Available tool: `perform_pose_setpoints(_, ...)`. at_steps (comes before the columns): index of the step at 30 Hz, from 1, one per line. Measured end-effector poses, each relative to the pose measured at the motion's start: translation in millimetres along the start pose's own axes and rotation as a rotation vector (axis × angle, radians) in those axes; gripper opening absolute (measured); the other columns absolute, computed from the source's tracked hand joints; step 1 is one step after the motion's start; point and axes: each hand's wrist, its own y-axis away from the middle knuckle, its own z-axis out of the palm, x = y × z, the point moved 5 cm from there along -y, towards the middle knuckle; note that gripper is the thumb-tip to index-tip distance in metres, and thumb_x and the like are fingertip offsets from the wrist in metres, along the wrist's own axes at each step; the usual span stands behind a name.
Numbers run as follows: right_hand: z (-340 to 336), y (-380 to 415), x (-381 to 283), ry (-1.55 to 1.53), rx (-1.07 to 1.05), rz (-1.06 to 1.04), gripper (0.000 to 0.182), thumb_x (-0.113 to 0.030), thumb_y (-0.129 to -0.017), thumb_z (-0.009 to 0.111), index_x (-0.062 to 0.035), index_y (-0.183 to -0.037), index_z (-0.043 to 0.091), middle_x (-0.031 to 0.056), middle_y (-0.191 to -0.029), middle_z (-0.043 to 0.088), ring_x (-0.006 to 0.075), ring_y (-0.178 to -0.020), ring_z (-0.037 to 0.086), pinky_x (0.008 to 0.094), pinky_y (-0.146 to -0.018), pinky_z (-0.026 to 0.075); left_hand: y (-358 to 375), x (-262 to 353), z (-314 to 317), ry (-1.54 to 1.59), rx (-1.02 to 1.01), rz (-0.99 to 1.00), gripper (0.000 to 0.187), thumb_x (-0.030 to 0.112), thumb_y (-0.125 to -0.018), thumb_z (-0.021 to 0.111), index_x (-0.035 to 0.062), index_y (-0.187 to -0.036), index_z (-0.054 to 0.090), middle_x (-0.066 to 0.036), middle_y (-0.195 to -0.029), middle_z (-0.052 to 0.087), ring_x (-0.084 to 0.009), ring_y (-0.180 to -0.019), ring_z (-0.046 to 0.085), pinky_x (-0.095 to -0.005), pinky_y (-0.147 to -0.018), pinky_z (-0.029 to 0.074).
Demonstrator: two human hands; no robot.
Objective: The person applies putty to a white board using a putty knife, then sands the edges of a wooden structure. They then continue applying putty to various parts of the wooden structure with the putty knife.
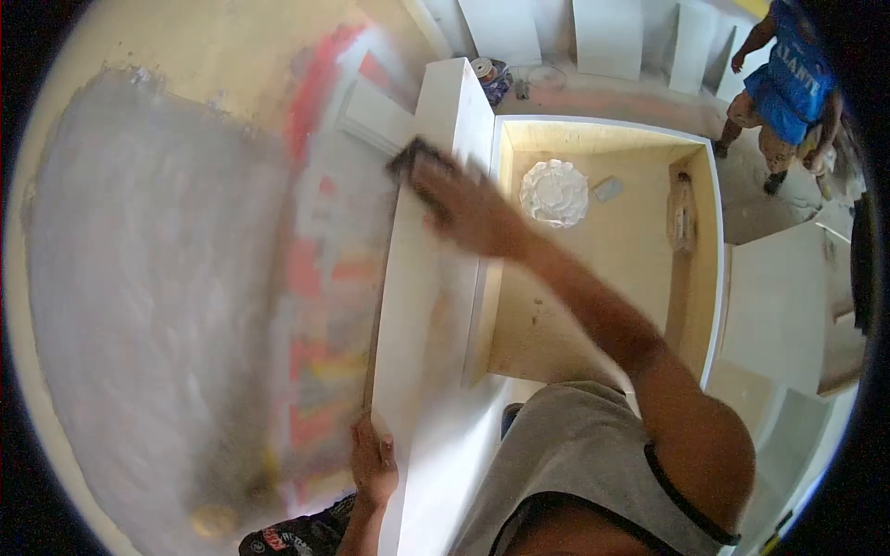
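A long white board (417,306) runs up the middle of the head view. My right hand (464,208) reaches far along it, blurred by motion, with its fingers closed round a dark sanding block (422,159) at the board's left edge near the far end. Closer to my body, my left hand (373,468) grips the near left edge of the board; part of its fingers is hidden. Right of the board stands an open box-like cabinet (593,315) with pale wood inside and white edges.
Inside the cabinet are a white scalloped disc (554,193), a small grey piece (607,189) and a clear plastic bottle (683,218). White panels (607,37) lean at the back. A person in blue (788,83) stands at the upper right. A grey-smeared surface (158,278) fills the left.
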Motion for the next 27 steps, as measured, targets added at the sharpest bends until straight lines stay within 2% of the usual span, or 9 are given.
perform_pose_setpoints(3, -17.4, -79.8, 102.3, 0.091, -0.156, -0.08, 0.053, -0.03, -0.094, 0.053, -0.0109, -0.143, 0.043, 0.0103, -0.15, 0.04, 0.0314, -0.141, 0.033, 0.0592, -0.11, 0.029, -3.7, 2.0, -3.6, -0.013, 0.018, 0.002, 0.058, 0.04, -0.102, 0.041, -0.0041, -0.14, 0.037, -0.031, -0.133, 0.046, -0.0492, -0.12, 0.046, -0.0513, -0.103, 0.038)
perform_pose_setpoints(7, -21.6, -101.0, 119.7, 0.391, -0.112, -0.133, 0.047, -0.03, -0.099, 0.046, -0.0113, -0.142, 0.043, 0.0114, -0.144, 0.046, 0.0323, -0.137, 0.038, 0.0563, -0.105, 0.036, -3.6, 6.9, -4.7, 0.061, 0.018, -0.062, 0.06, 0.044, -0.102, 0.042, -0.0016, -0.141, 0.038, -0.028, -0.134, 0.046, -0.0473, -0.123, 0.046, -0.0507, -0.104, 0.038)
perform_pose_setpoints(11, -23.2, 11.1, -27.0, -0.045, -0.227, -0.52, 0.049, -0.018, -0.099, 0.043, -0.0065, -0.147, 0.037, 0.0189, -0.15, 0.038, 0.0351, -0.14, 0.035, 0.0491, -0.11, 0.035, -6.9, 4.4, 1.8, 0.11, 0.05, -0.096, 0.062, 0.047, -0.101, 0.043, -0.0019, -0.139, 0.04, -0.028, -0.135, 0.047, -0.0466, -0.124, 0.047, -0.05, -0.104, 0.038)
perform_pose_setpoints(13, -31.6, 64.5, -82.9, 0.059, -0.49, -0.558, 0.056, -0.014, -0.094, 0.049, -0.0082, -0.148, 0.035, 0.0161, -0.155, 0.032, 0.0311, -0.145, 0.028, 0.0483, -0.112, 0.034, -6.5, 4.4, 1.9, 0.002, 0.078, -0.047, 0.064, 0.049, -0.1, 0.043, -0.0019, -0.139, 0.041, -0.028, -0.136, 0.046, -0.0471, -0.125, 0.046, -0.0497, -0.105, 0.038)
perform_pose_setpoints(15, -36.3, 57.1, -70.9, 0.048, -0.583, -0.497, 0.061, -0.01, -0.09, 0.051, -0.0157, -0.149, 0.036, 0.0095, -0.157, 0.029, 0.0271, -0.145, 0.028, 0.0491, -0.111, 0.035, -5.6, 5.6, 2.1, -0.013, 0.086, -0.07, 0.064, 0.049, -0.1, 0.043, -0.0021, -0.139, 0.041, -0.029, -0.136, 0.047, -0.0469, -0.126, 0.046, -0.0496, -0.106, 0.038)
perform_pose_setpoints(20, -35.7, -93.9, 148.7, 0.282, -0.057, -0.161, 0.062, 0.003, -0.084, 0.046, -0.0155, -0.143, 0.044, 0.0103, -0.15, 0.041, 0.035, -0.134, 0.043, 0.05, -0.108, 0.038, -0.7, 12.6, -0.9, 0.035, 0.077, -0.135, 0.063, 0.048, -0.101, 0.043, -0.0012, -0.14, 0.042, -0.028, -0.135, 0.048, -0.0459, -0.127, 0.045, -0.0487, -0.106, 0.038)
perform_pose_setpoints(23, -41.4, -124.6, 200.0, 0.473, 0.034, 0.178, 0.057, -0.001, -0.085, 0.045, -0.0097, -0.142, 0.043, 0.0181, -0.146, 0.043, 0.0388, -0.128, 0.048, 0.046, -0.107, 0.04, 2.1, 13.1, -7.4, 0.037, 0.107, -0.161, 0.06, 0.046, -0.101, 0.045, 0.0003, -0.14, 0.042, -0.028, -0.134, 0.049, -0.0448, -0.126, 0.046, -0.0489, -0.105, 0.039)
perform_pose_setpoints(25, -37.1, -114.2, 221.8, -0.007, 0.345, 0.409, 0.054, -0.014, -0.091, 0.047, -0.0066, -0.143, 0.04, 0.0236, -0.14, 0.048, 0.044, -0.122, 0.052, 0.0465, -0.103, 0.043, 7.6, 11.0, -7.6, -0.05, 0.142, -0.125, 0.06, 0.046, -0.1, 0.046, 0.0018, -0.14, 0.043, -0.027, -0.132, 0.05, -0.0437, -0.123, 0.049, -0.0497, -0.102, 0.04)
perform_pose_setpoints(27, -9.4, -69.4, 201.1, -0.431, 0.311, 0.644, 0.058, -0.014, -0.093, 0.044, -0.0041, -0.148, 0.031, 0.0253, -0.141, 0.047, 0.0471, -0.12, 0.052, 0.0456, -0.104, 0.042, 3.5, 13.7, -9.9, 0.019, 0.151, -0.115, 0.059, 0.046, -0.1, 0.046, 0.0016, -0.14, 0.044, -0.026, -0.131, 0.051, -0.0431, -0.12, 0.05, -0.0499, -0.1, 0.04)
